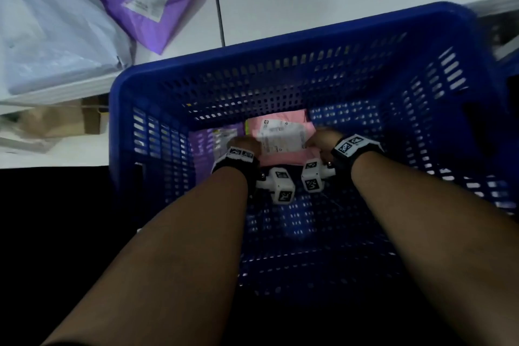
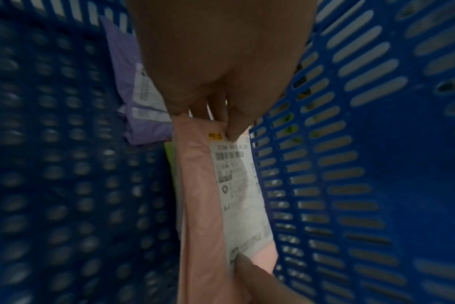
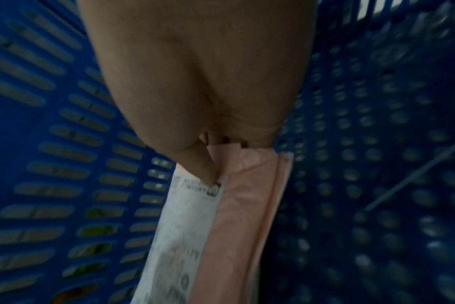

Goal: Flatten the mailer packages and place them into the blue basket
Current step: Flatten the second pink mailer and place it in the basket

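The pink mailer [image 1: 283, 137] lies flat at the bottom of the blue basket [image 1: 280, 45], its long axis spanning from the left hand [image 1: 247, 143] to the right hand [image 1: 323, 139]. Each grip pinches one end, thumb on the white label [image 2: 237, 185]. A purple mailer [image 1: 202, 143], seemingly flat, sits just left of the left hand.

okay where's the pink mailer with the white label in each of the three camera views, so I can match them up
Head: the pink mailer lies low in the blue basket, centre of frame, between the left hand and right hand.
Left wrist: it runs down the centre from the thumb, label facing right.
Right wrist: lower centre, label on its left, hanging from the pinching fingers.
Shared landmark: the white shipping label, seen in all three.
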